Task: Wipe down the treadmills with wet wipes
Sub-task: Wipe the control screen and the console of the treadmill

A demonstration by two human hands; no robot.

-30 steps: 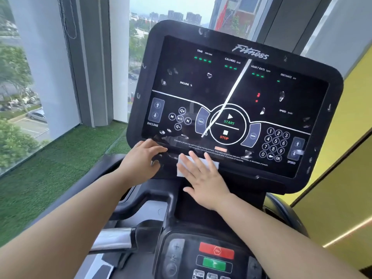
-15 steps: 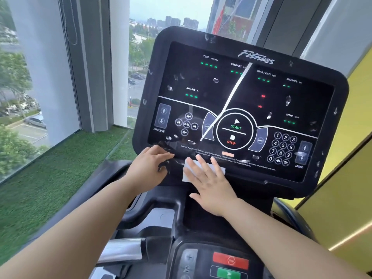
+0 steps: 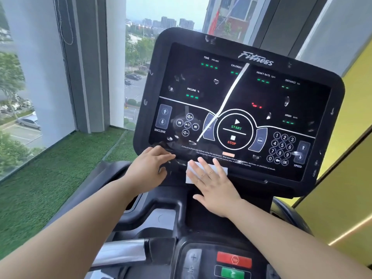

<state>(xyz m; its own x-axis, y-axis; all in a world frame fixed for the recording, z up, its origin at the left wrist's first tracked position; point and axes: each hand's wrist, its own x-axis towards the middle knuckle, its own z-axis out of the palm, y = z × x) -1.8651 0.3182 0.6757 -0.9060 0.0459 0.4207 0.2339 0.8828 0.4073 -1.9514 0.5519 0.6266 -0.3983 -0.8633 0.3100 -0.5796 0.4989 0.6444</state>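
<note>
The wet wipe (image 3: pixel 221 170) lies flat on the treadmill console's (image 3: pixel 221 87) lower edge, pressed under the right hand's (image 3: pixel 213 186) straight, spread fingers. The left hand (image 3: pixel 149 168) rests loosely open just beside it, holding nothing. Thin, limp and damp, the wipe likely bunches unless held flat under fingers.

hands (image 3: pixel 148 168) (image 3: pixel 214 186) 2 | wet wipe (image 3: pixel 223 170) 1 | treadmill console (image 3: pixel 251 93) 1
</note>
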